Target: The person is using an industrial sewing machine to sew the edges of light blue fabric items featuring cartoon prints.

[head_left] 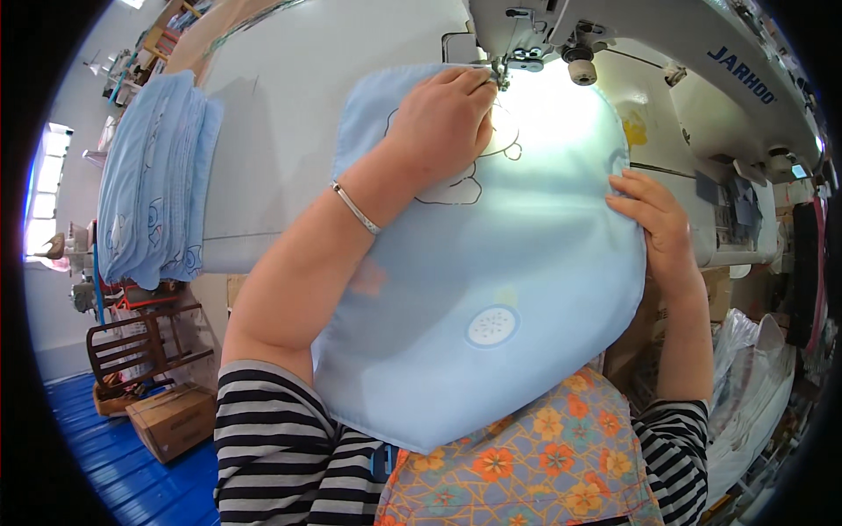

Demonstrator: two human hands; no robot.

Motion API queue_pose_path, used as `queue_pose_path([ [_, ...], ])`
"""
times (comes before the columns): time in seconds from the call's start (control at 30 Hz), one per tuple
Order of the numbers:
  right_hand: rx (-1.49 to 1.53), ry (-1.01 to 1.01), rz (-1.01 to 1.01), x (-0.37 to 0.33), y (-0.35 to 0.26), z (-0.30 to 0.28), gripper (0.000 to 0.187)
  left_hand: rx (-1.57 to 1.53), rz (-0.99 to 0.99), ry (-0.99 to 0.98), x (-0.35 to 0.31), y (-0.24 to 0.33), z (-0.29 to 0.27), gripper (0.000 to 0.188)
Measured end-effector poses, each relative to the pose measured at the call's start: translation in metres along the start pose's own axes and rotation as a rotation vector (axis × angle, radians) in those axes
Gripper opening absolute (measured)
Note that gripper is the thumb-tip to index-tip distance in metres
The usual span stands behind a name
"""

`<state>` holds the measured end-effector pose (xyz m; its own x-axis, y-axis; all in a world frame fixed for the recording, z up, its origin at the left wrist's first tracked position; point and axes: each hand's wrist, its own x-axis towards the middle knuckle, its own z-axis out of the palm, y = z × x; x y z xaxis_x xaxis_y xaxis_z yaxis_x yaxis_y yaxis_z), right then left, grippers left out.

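Note:
A large light-blue fabric piece (535,254) with printed line drawings and a round fruit-slice motif spreads over the sewing machine bed and down onto my lap. Its far edge lies at the presser foot (500,75) of the sewing machine (649,44), under a bright lamp. My left hand (447,118) rests on the fabric just left of the needle area, its fingers drawn together and bent at the far edge. At the right edge of the fabric, my right hand (653,215) grips it, fingers on top; the thumb is hidden.
A stack of folded light-blue fabric pieces (153,180) hangs over the table's left end. Below it stand a wooden chair (132,351) and a cardboard box (175,419) on the blue floor. Clear plastic bags (745,394) are at the lower right.

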<state>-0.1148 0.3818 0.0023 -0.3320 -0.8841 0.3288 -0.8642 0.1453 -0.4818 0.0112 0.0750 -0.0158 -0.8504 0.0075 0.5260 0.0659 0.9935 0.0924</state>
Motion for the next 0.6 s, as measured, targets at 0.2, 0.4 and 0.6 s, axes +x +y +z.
queue_pose_path([
  [0.2, -0.007, 0.003, -0.026, 0.003, -0.003, -0.002, 0.027, -0.008, -0.009, 0.005, 0.0, 0.0, -0.001, 0.028],
  [0.4, -0.04, 0.035, 0.002, -0.005, -0.009, 0.001, 0.024, -0.022, -0.01, 0.017, 0.003, 0.002, 0.001, 0.027],
  [0.6, -0.162, 0.139, -0.168, -0.059, -0.012, -0.001, 0.025, 0.094, -0.065, 0.091, -0.001, -0.002, -0.004, 0.028],
])
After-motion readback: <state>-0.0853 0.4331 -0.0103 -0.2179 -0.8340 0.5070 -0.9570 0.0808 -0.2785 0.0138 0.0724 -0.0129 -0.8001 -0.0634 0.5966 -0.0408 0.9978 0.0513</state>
